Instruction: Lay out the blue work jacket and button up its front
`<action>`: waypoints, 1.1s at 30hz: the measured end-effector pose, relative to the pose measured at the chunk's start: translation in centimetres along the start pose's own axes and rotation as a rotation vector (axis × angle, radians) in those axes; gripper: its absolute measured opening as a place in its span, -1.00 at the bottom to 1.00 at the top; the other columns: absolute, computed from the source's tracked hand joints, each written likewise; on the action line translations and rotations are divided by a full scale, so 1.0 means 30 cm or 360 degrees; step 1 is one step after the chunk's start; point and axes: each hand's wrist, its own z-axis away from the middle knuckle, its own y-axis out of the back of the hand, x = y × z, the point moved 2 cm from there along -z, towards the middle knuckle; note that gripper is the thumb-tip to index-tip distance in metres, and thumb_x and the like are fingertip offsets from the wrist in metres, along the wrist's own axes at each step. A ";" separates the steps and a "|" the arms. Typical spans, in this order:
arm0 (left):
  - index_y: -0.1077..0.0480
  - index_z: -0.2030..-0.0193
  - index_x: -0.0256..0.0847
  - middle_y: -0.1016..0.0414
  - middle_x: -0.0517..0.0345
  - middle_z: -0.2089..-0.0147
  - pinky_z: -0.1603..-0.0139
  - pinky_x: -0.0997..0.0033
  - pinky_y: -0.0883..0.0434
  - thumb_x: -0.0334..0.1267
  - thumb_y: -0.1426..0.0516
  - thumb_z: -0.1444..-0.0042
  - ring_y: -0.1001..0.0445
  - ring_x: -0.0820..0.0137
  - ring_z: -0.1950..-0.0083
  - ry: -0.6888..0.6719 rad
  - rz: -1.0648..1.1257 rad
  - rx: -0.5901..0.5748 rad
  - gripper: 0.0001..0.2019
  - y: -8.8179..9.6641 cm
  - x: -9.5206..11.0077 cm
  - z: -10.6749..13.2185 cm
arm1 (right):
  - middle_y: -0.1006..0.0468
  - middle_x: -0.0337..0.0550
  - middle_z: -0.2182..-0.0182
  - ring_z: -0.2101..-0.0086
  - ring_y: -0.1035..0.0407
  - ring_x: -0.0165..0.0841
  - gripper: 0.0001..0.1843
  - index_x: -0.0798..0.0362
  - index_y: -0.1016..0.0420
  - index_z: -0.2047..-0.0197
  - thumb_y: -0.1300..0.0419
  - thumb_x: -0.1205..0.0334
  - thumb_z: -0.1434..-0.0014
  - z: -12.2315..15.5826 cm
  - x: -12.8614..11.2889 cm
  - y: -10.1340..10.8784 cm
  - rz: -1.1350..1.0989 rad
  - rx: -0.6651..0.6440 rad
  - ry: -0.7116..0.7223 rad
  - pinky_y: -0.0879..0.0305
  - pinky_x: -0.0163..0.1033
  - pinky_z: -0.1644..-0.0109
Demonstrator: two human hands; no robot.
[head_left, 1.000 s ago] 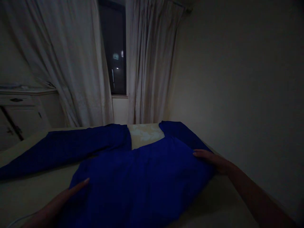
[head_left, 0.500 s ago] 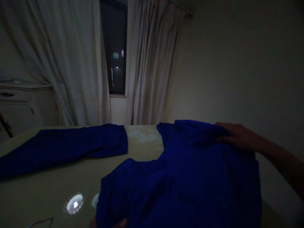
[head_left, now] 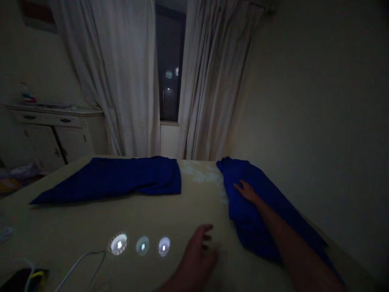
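1. Head view: left length of dark blue cloth [head_left: 130, 180] lying flat and smoothed on a pale padded surface [head_left: 91, 221].
2. Second blue length [head_left: 258, 215] running narrow and angled along the right side, well apart from the first; both laid out, further folding impossible to tell.
3. Right hand [head_left: 247, 191] open, palm down on the second length, fingers loosely spread, no grip.
4. Left hand [head_left: 199, 253] half open, fingers slightly curled, empty, above the bare surface near the second length.
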 end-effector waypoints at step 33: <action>-0.25 -0.47 -0.44 -0.32 -0.46 -0.45 -0.40 -0.23 -0.28 -0.06 0.03 -0.39 -0.36 -0.17 -0.44 0.0131 -0.1745 0.0878 -0.36 0.673 0.115 -0.113 | -0.63 0.19 -0.12 -0.14 -0.53 0.02 -0.27 0.13 -0.47 -0.30 0.01 -0.30 -0.41 0.479 0.018 -0.080 0.0299 -0.0374 -0.0045 -0.38 0.03 -0.25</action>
